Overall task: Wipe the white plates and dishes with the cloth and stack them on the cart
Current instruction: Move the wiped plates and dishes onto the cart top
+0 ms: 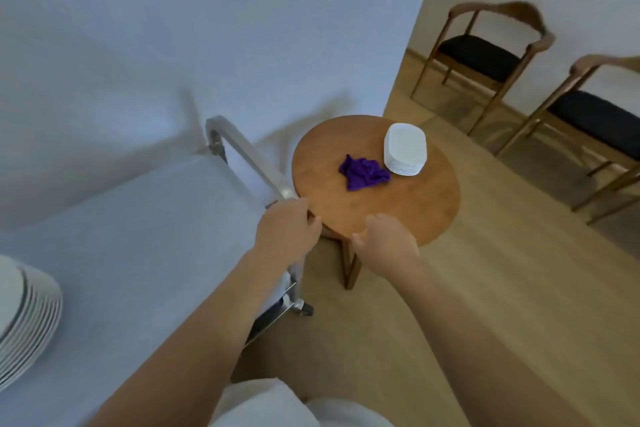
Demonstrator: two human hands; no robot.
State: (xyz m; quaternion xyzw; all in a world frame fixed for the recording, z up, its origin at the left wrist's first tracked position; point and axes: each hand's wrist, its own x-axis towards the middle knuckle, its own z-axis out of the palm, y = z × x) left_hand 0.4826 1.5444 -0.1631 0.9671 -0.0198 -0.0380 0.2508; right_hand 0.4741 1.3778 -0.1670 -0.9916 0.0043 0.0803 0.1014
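A stack of white rectangular dishes [404, 149] stands on the far right part of a round wooden table [415, 204]. A crumpled purple cloth [363, 173] lies beside the stack, to its left. The cart [145, 236], covered in white, sits left of the table with a metal handle [242, 156]. A stack of round white plates [24, 315] rests on the cart at the lower left edge. My left hand [285, 229] is curled around the near end of the cart handle. My right hand [386, 241] hovers over the table's near edge, fingers loosely apart, holding nothing.
Two wooden chairs with dark seats [485, 52] [595, 121] stand at the right against the wall. A white wall rises behind the cart. Wooden floor [502, 288] spreads to the right of the table.
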